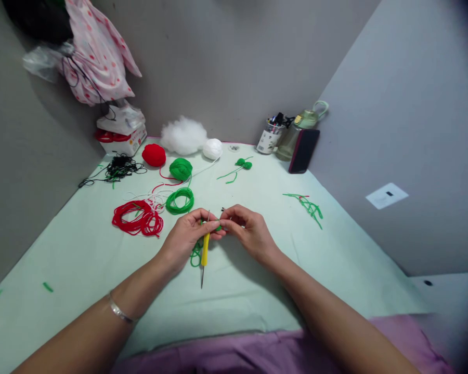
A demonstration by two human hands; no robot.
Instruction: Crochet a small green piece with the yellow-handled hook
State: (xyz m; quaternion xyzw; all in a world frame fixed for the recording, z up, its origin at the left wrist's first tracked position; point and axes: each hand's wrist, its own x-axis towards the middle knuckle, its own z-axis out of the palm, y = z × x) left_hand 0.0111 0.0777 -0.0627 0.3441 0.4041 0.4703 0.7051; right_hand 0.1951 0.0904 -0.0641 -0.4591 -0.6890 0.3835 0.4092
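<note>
Both hands meet over the middle of the table, fingertips close together. My left hand (189,234) is closed round a yellow-handled crochet hook (205,249), whose metal ends stick out above and below the fingers. It also pinches a small green yarn piece (218,228), mostly hidden by the fingers. My right hand (249,231) is closed in a pinch at the right side of that piece. A tiny dark-tipped thing (222,209) shows by the right fingers; I cannot make out its kind. Loose green yarn (195,254) hangs or lies below the left hand.
Behind the hands are a green yarn coil (180,201), red yarn coils (137,218), a green ball (181,169), a red ball (154,155), a white ball (212,148) and white stuffing (184,135). Green crocheted leaves (244,164), yarn scraps (308,206), a phone (304,150) and a bottle (287,143) stand or lie beyond.
</note>
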